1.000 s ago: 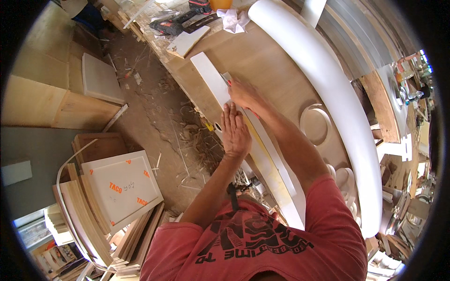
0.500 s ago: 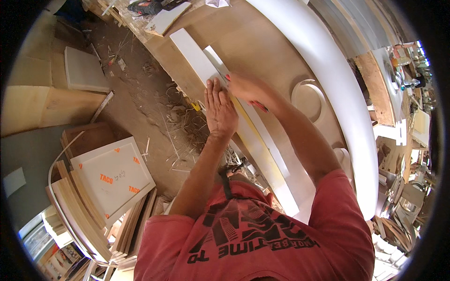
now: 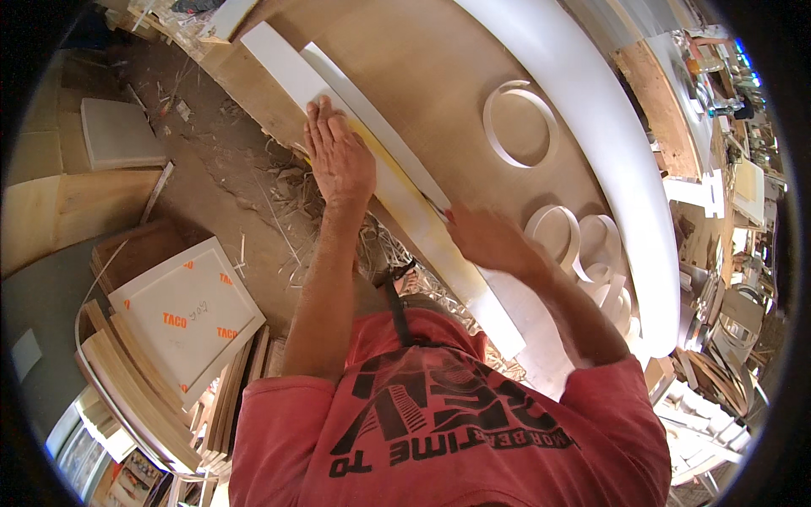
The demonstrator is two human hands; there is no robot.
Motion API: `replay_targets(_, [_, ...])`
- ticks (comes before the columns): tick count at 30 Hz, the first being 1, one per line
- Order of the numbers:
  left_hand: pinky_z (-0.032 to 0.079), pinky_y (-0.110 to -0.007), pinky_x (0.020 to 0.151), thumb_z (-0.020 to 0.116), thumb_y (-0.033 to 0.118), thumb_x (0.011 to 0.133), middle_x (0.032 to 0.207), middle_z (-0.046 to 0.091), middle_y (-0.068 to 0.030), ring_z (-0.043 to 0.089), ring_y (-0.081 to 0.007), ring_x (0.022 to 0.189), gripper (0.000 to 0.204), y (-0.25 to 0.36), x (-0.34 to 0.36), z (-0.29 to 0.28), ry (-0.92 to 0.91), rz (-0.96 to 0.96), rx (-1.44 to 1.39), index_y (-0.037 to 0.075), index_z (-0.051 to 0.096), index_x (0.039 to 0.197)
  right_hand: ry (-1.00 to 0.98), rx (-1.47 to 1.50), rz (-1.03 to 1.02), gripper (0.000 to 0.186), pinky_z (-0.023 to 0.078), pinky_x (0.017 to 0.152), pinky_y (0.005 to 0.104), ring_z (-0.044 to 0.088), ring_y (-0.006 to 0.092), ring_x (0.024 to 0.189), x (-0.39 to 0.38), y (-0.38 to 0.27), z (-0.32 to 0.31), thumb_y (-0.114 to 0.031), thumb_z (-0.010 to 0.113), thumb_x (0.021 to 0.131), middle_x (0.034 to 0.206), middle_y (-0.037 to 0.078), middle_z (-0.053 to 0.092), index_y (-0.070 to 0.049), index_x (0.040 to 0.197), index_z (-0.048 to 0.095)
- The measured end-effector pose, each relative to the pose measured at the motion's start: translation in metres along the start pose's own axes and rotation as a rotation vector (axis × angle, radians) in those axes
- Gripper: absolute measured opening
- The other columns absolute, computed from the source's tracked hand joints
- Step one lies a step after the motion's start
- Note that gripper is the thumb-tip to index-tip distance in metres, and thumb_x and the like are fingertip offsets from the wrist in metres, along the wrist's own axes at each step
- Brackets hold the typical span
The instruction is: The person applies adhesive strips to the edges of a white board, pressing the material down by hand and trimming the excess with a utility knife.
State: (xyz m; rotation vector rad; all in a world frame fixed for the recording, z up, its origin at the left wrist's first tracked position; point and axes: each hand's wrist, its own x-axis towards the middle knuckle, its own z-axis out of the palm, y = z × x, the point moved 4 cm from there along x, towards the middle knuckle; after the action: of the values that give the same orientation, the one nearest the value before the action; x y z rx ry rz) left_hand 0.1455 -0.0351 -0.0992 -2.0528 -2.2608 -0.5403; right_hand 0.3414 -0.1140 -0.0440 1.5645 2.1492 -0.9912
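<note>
On the workbench [image 3: 405,51] lies a long white board [image 3: 283,63] with yellow smears along its middle. My left hand [image 3: 342,160] presses flat on it, fingers stretched out and slightly apart. Along the board's right side runs a narrower white strip [image 3: 363,106]. Closed around a red-handled utility knife [image 3: 445,213], my right hand [image 3: 490,241] is at the strip's right edge, lower down its length. The blade tip meets the seam area between strip and board; most of the handle is hidden in my fist.
Curled white strips [image 3: 490,139] stand on the bench to the right, several of them bunched lower down. Beyond them curves a large white panel [image 3: 591,93]. Offcuts litter the floor [image 3: 220,177] at left, near stacked panels [image 3: 182,317].
My right hand has drawn the knife down along the strip, away from my left hand. The left hand still presses on the board. The whole view has shifted, moving the bench leftward.
</note>
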Motion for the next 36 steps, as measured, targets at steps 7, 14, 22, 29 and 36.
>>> replay_targets(7, [0.020, -0.043, 0.114, 0.039, 0.011, 0.094, 0.143, 0.034, -0.0145, 0.023, -0.0301, 0.138, 0.039, 0.000, 0.003, -0.002, 0.039, -0.052, -0.104, -0.002, 0.035, 0.131, -0.048, 0.022, 0.130, 0.024, 0.049, 0.060, 0.0508, 0.063, 0.0402, 0.066, -0.083, 0.029, 0.040, -0.021, 0.039, 0.095, 0.068, 0.021, 0.063, 0.002, 0.097, 0.048])
replay_targets(14, [0.018, -0.044, 0.114, 0.041, 0.010, 0.091, 0.145, 0.030, -0.0155, 0.021, -0.0313, 0.139, 0.033, -0.002, 0.001, -0.002, 0.034, -0.044, -0.153, -0.002, 0.043, 0.122, -0.157, -0.034, 0.271, 0.024, 0.050, 0.061, 0.0502, 0.064, 0.0394, 0.067, -0.152, 0.054, 0.070, -0.021, 0.043, 0.092, 0.068, 0.020, 0.063, 0.001, 0.100, 0.048])
replay_targets(22, [0.017, -0.045, 0.114, 0.042, 0.009, 0.089, 0.145, 0.031, -0.0190, 0.021, -0.0352, 0.138, 0.034, -0.006, 0.000, 0.004, 0.057, 0.010, -0.104, -0.005, 0.045, 0.120, 0.278, 0.249, -0.031, 0.026, 0.045, 0.066, 0.0531, 0.059, 0.0443, 0.071, -0.013, -0.024, -0.047, -0.024, 0.047, 0.091, 0.079, 0.025, 0.061, -0.001, 0.104, 0.045])
replay_targets(29, [0.015, -0.045, 0.115, 0.041, 0.008, 0.090, 0.146, 0.028, -0.0190, 0.018, -0.0335, 0.140, 0.033, -0.007, 0.002, -0.001, 0.014, -0.022, -0.198, -0.006, 0.041, 0.119, 0.472, 0.177, -0.253, 0.028, 0.051, 0.060, 0.0461, 0.062, 0.0365, 0.061, 0.179, -0.096, -0.094, -0.020, 0.043, 0.091, 0.079, 0.024, 0.062, 0.004, 0.105, 0.044])
replay_targets(36, [0.016, -0.047, 0.114, 0.043, 0.005, 0.088, 0.146, 0.026, -0.0190, 0.016, -0.0354, 0.140, 0.034, -0.008, 0.001, -0.001, -0.028, -0.044, -0.265, -0.005, 0.039, 0.121, 0.267, 0.173, -0.151, 0.030, 0.051, 0.054, 0.0431, 0.059, 0.0291, 0.044, 0.223, -0.124, -0.109, -0.019, 0.043, 0.091, 0.075, 0.020, 0.062, 0.005, 0.108, 0.045])
